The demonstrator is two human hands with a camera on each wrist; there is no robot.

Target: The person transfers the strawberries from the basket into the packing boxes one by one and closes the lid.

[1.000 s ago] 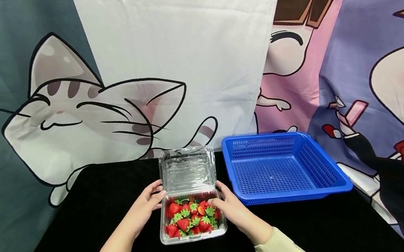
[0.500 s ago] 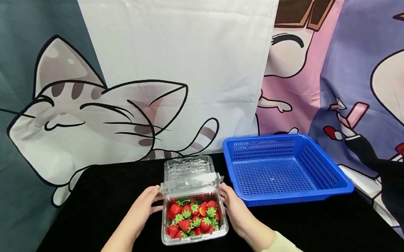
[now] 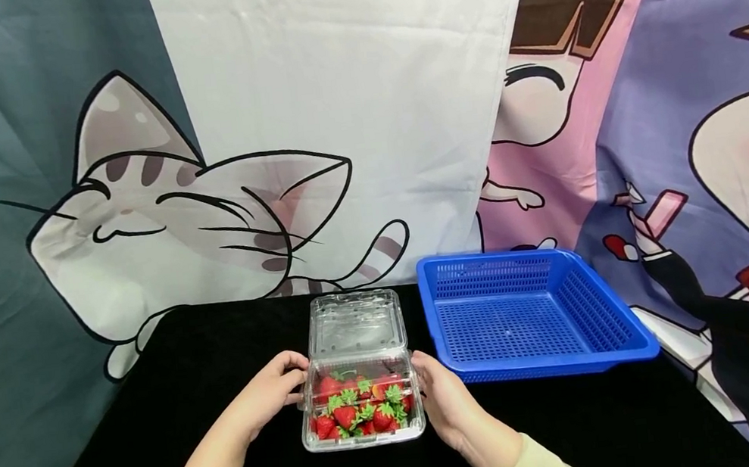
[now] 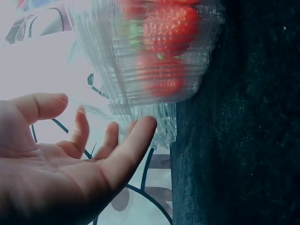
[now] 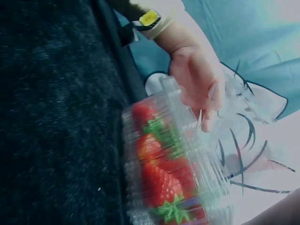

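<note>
A clear plastic clamshell box [image 3: 365, 440] full of red strawberries [image 3: 346, 417] stands on the black cloth. Its clear lid [image 3: 362, 378] is tipped forward over the rear berries, leaving the front ones uncovered. My left hand [image 3: 273, 389] is at the lid's left edge, thumb apart from the fingers; the left wrist view shows these fingers [image 4: 136, 145] spread loosely beside the box. On the other side, my right hand [image 3: 448, 401] has its fingertips at the lid's right edge, some fingers hidden. The right wrist view shows strawberries [image 5: 161, 183] through the box wall, blurred.
Behind the box lies another clear plastic container [image 3: 355, 323]. A blue perforated basket [image 3: 539, 365] stands to the right. The black cloth [image 3: 176, 368] covers the table, and a printed cartoon curtain [image 3: 331, 78] hangs behind it.
The lid has swung from upright forward and down over the rear strawberries. My right thumb has moved off the strawberries, and both hands are now at the lid's sides.
</note>
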